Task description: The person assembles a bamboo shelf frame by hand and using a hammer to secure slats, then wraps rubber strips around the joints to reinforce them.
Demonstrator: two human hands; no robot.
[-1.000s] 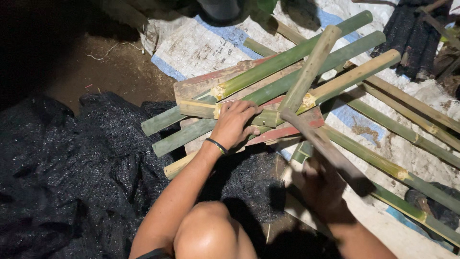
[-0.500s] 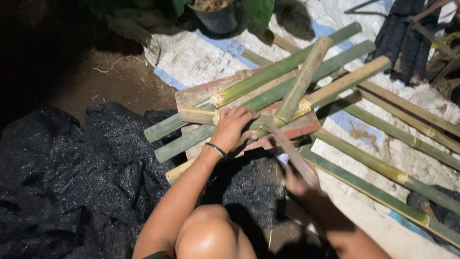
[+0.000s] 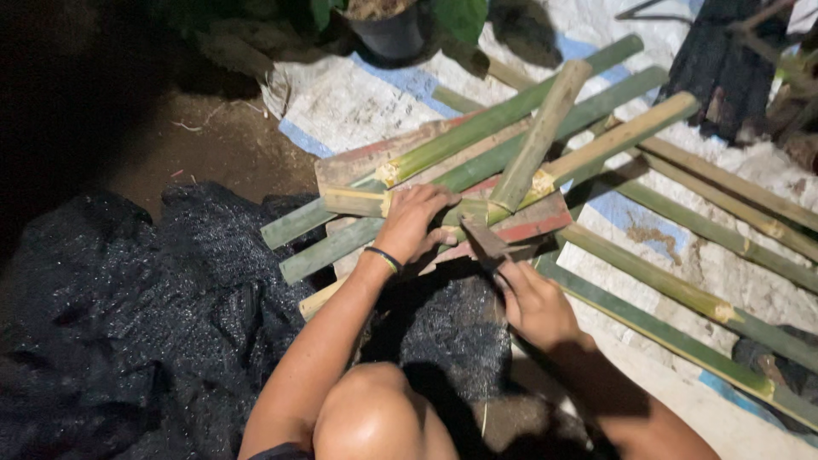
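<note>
My left hand (image 3: pixel 415 223), with a dark band at the wrist, presses down on a bundle of green split bamboo strips (image 3: pixel 477 166) that lie across a reddish wooden board (image 3: pixel 528 223). My right hand (image 3: pixel 535 300) grips the handle of a broad chopping knife (image 3: pixel 484 238), its blade lying low against the bamboo close to my left fingers. One shorter bamboo piece (image 3: pixel 538 140) leans upright out of the bundle. My bare knee shows at the bottom of the view.
More long bamboo poles (image 3: pixel 707 247) lie to the right on a white and blue woven sheet (image 3: pixel 358 102). Black netting (image 3: pixel 145 315) covers the ground at left. A dark plant pot (image 3: pixel 392 30) stands at the top, dark debris at the top right.
My right hand has brought the knife down from a raised position onto the bamboo by my left hand. The left hand has stayed on the bundle.
</note>
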